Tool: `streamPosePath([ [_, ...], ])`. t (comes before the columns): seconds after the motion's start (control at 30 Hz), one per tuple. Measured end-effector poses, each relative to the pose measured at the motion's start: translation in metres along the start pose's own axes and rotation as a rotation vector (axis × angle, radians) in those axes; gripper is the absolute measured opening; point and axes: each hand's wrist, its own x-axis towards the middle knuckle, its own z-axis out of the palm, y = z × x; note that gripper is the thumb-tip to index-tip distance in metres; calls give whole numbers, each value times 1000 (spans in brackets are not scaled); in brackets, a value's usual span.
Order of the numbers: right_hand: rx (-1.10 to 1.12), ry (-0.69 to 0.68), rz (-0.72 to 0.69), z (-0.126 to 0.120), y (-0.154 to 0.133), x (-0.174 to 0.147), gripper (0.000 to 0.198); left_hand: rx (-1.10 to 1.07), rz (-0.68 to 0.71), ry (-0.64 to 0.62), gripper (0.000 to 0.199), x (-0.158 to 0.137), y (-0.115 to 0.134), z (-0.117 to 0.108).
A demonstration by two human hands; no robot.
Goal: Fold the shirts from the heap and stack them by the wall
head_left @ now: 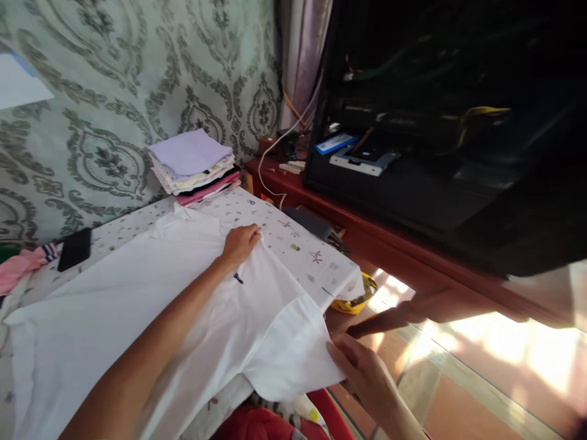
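Observation:
A white T-shirt (137,293) with a small dark print lies spread over the patterned tabletop. My left hand (241,244) reaches across it and pinches the fabric at the shirt's far edge, fingers closed. Beyond the table's near right corner, my right hand (360,363) grips the end of the sleeve, which stretches out past the edge. Thumb and fingers of that hand are closed on the cloth. Behind the shirt, against the wall, stands a stack of folded clothes (192,156) with a lilac piece on top.
A black phone (74,249) and a pink garment (22,269) lie at the left. To the right stands a reddish wooden cabinet (385,244) with a large dark screen (435,171). A yellow bag (355,302) sits below the table; a red chair (330,415) is close in front.

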Motion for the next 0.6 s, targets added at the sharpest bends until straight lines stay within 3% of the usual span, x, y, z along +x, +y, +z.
streamPosePath([
  [0.07,-242,149,-185,-9,-7,12,29,-23,43,-13,17,-3,-1,-3],
  [0.13,-325,197,-356,-10,-29,29,25,-61,95,-13,19,-7,-7,-8],
  [0.2,-310,91,-502,3,-63,52,25,-83,140,15,21,-12,-18,-17],
  [0.27,-229,-121,-574,32,-102,80,22,-70,137,62,22,-17,-36,-28],
  [0.3,-167,-251,-555,51,-121,95,20,-43,100,91,21,-19,-48,-35],
  [0.37,-28,-424,-381,95,-154,126,9,28,-27,157,18,-21,-75,-50],
  [0.47,172,-406,-4,155,-187,168,10,124,-233,265,18,-20,-118,-76],
  [0.6,162,-359,133,202,-203,208,19,201,-385,365,22,-8,-159,-99],
])
